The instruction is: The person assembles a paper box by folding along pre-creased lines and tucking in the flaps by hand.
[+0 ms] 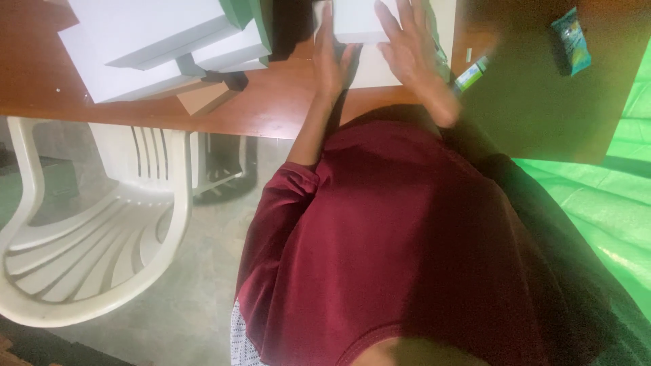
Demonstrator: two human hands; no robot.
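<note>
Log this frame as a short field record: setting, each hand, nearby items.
setting: brown wooden table, seen from above
left hand: flat, fingers extended, beside a white box
right hand: open, lying on the same box, blurred
stacked white boxes: at the table's left
white plastic chair: beside the table
small teal packet: at far right

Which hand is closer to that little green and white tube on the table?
The right hand. It lies flat on the white box, beside the small green and white tube. The left hand rests on the box's far side, farther away.
</note>
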